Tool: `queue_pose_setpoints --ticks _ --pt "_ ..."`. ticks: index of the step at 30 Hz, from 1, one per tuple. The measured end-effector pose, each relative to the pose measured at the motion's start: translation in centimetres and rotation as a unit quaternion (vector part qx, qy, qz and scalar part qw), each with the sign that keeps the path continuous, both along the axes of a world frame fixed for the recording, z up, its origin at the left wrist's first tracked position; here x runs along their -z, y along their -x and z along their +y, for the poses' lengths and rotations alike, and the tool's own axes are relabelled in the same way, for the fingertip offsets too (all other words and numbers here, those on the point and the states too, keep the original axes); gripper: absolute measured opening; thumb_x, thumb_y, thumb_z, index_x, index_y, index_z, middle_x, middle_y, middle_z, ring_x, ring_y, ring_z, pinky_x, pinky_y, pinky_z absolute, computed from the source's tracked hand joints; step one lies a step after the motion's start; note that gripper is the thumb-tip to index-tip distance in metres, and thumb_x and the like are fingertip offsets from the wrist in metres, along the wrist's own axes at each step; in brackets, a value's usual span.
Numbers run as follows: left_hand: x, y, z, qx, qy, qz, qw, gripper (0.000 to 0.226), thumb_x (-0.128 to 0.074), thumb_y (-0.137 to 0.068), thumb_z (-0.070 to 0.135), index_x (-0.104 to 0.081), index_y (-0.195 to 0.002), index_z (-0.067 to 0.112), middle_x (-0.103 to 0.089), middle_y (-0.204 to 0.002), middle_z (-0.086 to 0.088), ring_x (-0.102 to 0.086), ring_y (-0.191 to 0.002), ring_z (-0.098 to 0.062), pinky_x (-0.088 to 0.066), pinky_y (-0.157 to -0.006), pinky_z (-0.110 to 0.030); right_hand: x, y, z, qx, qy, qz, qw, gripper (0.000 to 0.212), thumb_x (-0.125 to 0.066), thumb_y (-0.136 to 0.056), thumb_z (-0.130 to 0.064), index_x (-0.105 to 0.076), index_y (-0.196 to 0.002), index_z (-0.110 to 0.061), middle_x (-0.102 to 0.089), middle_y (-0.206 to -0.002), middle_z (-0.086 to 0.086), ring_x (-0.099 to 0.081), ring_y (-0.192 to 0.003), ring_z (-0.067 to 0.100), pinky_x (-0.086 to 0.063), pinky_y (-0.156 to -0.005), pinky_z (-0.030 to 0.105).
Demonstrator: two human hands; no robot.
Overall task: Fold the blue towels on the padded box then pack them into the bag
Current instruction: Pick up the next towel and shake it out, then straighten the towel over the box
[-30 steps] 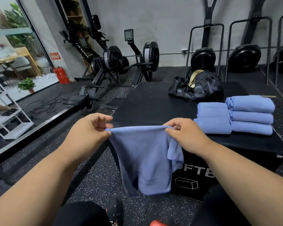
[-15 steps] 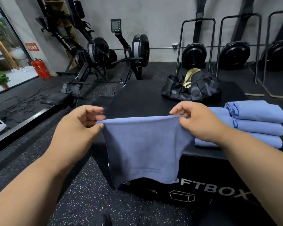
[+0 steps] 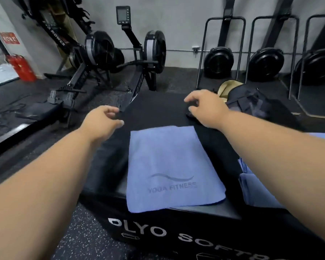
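Towel: because it lies flat on the padded box (image 3: 154, 107), I judge the blue towel (image 3: 169, 166) is laid out for folding.
Left hand (image 3: 101, 121): beyond the towel's far edge, loosely curled, empty.
Right hand (image 3: 204, 107): likewise empty.
Bag (image 3: 255, 104): behind the towel.

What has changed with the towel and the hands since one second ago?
Both hands, left hand and right hand, let go of the blue towel; it went from hanging to lying flat on the padded box. The black bag stayed on the box.
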State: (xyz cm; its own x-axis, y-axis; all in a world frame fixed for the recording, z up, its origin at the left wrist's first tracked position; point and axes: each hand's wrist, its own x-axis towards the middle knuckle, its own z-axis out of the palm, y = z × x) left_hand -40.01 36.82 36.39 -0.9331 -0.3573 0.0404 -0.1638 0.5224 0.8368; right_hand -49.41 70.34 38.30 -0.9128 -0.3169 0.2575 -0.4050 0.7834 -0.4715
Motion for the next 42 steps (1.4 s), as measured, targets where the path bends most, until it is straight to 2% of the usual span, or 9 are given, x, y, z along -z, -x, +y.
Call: queue_pose_setpoints --ticks 3,6,9,16,23,29,36,39,42 --pt "5.4 -5.2 1.3 0.004 -0.002 -0.02 1.0 0.028 -0.084 -0.087 0.016 -0.072 -0.111 0.024 -0.075 -0.101 0.006 -0.069 -0.088 -0.01 -0.052 -0.08 -0.022 5.3 -4.3 1.4 0.014 0.053 -0.065 0.996 0.016 -0.067 -0.094 -0.019 -0.072 -0.101 -0.032 -0.069 -0.094 -0.015 -0.063 -0.084 0.0 -0.047 -0.079 0.023" --pt "10.0 -11.7 3.3 -0.035 0.019 -0.062 0.997 0.02 -0.087 -0.084 0.028 -0.072 -0.097 0.028 -0.075 -0.084 0.013 -0.068 -0.077 -0.001 -0.051 -0.076 -0.024 10.6 -9.6 4.0 0.072 0.065 -0.122 0.988 0.014 -0.072 -0.09 -0.022 -0.07 -0.09 -0.036 -0.071 -0.084 -0.012 -0.066 -0.078 0.001 -0.047 -0.073 0.027" --pt "12.3 -15.9 4.9 -0.07 0.017 -0.074 0.995 0.023 -0.088 -0.079 0.044 -0.071 -0.089 0.03 -0.073 -0.081 0.022 -0.067 -0.076 0.004 -0.048 -0.069 -0.022 13.4 -14.7 5.7 0.13 0.059 -0.142 0.98 0.008 -0.075 -0.088 -0.03 -0.069 -0.092 -0.034 -0.068 -0.08 -0.011 -0.063 -0.075 0.002 -0.048 -0.071 0.028" --pt "13.9 -18.3 7.9 -0.08 -0.002 -0.114 0.99 0.054 -0.072 -0.09 0.059 -0.059 -0.073 0.01 -0.064 -0.058 0.003 -0.053 -0.053 -0.013 -0.044 -0.059 -0.033 14.5 -19.2 6.8 0.175 0.013 -0.116 0.978 0.02 -0.073 -0.088 -0.046 -0.062 -0.101 -0.034 -0.061 -0.087 -0.012 -0.059 -0.083 0.006 -0.042 -0.069 0.03" --pt "14.1 -17.6 8.1 -0.066 -0.096 -0.037 0.993 0.039 -0.07 -0.097 0.042 -0.062 -0.071 0.013 -0.059 -0.062 0.0 -0.048 -0.06 -0.013 -0.042 -0.064 -0.036 14.1 -18.3 6.9 0.171 0.119 -0.161 0.965 0.016 -0.077 -0.088 -0.017 -0.065 -0.086 -0.028 -0.065 -0.074 -0.009 -0.058 -0.065 0.003 -0.041 -0.062 0.017" --pt "14.0 -17.0 8.0 -0.092 -0.153 -0.016 0.984 0.03 -0.073 -0.097 0.034 -0.07 -0.075 0.015 -0.065 -0.064 0.009 -0.055 -0.057 -0.004 -0.049 -0.068 -0.033 12.0 -17.1 6.5 0.169 0.221 -0.066 0.958 0.02 -0.072 -0.093 -0.013 -0.065 -0.091 -0.032 -0.065 -0.077 -0.004 -0.057 -0.066 0.006 -0.045 -0.064 0.016" --pt "14.6 -16.7 7.1 -0.086 -0.142 -0.016 0.986 0.023 -0.079 -0.092 0.028 -0.071 -0.078 0.012 -0.062 -0.067 -0.004 -0.048 -0.057 -0.011 -0.043 -0.055 -0.025 14.0 -16.7 6.7 0.154 0.069 -0.073 0.983 0.021 -0.069 -0.094 -0.015 -0.06 -0.087 -0.032 -0.063 -0.075 -0.01 -0.057 -0.072 0.007 -0.042 -0.063 0.026" --pt "14.5 -16.7 6.8 -0.067 -0.14 -0.029 0.987 0.02 -0.081 -0.09 0.027 -0.073 -0.079 0.012 -0.07 -0.077 -0.014 -0.056 -0.063 -0.015 -0.046 -0.064 -0.031 14.5 -16.8 6.9 0.143 0.035 -0.086 0.985 0.021 -0.067 -0.094 -0.015 -0.059 -0.088 -0.034 -0.064 -0.08 -0.011 -0.058 -0.074 0.006 -0.045 -0.066 0.03" --pt "14.5 -16.8 6.6 -0.05 -0.116 -0.043 0.991 0.02 -0.082 -0.089 0.029 -0.074 -0.077 0.014 -0.074 -0.074 -0.006 -0.062 -0.066 -0.016 -0.049 -0.071 -0.036 14.5 -16.9 7.3 0.151 0.044 -0.079 0.984 0.02 -0.066 -0.096 -0.015 -0.061 -0.091 -0.034 -0.064 -0.081 -0.011 -0.058 -0.074 0.005 -0.042 -0.064 0.026"
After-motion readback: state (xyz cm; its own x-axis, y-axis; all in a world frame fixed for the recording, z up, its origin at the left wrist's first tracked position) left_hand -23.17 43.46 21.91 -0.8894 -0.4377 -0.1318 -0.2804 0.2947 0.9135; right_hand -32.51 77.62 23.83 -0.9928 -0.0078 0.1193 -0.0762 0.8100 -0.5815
